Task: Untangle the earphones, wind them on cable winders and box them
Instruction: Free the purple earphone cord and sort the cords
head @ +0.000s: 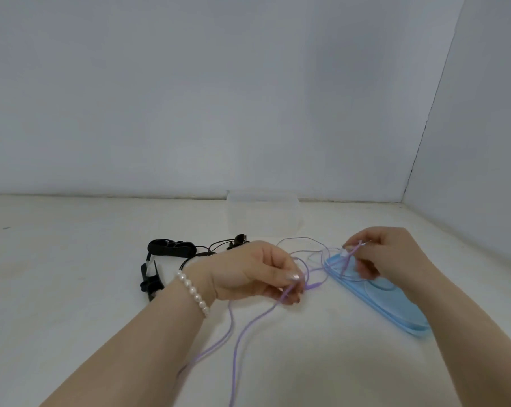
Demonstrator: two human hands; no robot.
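Lying beyond the left wrist: one black earphone set (210, 251) and one black winder (151, 273), awaiting their turn. Pinched in left hand (257, 274) and right hand (377, 254): purple earphones (304, 259), stretched apart, likely to loosen loops. Under right hand: one blue winder (395, 306). Beyond both: one clear box (263, 212).
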